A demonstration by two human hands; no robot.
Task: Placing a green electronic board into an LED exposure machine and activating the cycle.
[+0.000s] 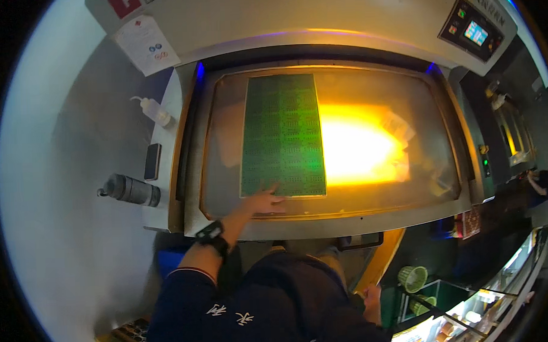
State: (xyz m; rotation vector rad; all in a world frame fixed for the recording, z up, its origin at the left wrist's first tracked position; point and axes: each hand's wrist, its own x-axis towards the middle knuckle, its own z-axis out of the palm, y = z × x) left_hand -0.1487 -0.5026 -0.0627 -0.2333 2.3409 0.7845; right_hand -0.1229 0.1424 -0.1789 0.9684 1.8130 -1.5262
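Observation:
A tall green circuit board panel (282, 134) lies flat on the framed, glassy bed (226, 194) of a large machine. At the panel's lower left edge is my left hand (265, 202), fingers stretched out and spread, the fingertips over or touching the edge. Nothing shows in its grasp. My left wrist wears a black watch (212, 236). My right hand (371, 300) hangs low beside my body, away from the bed; its fingers are too small and dim to read. A glaring yellow-white light fills the bed just right of the panel.
On the left ledge are a white squeeze bottle (155, 111), a dark phone (153, 161) and a grey flask (133, 190). The machine's hood (305, 19) overhangs the back, with a control panel (471, 31) at right. Green baskets (412, 278) stand at lower right.

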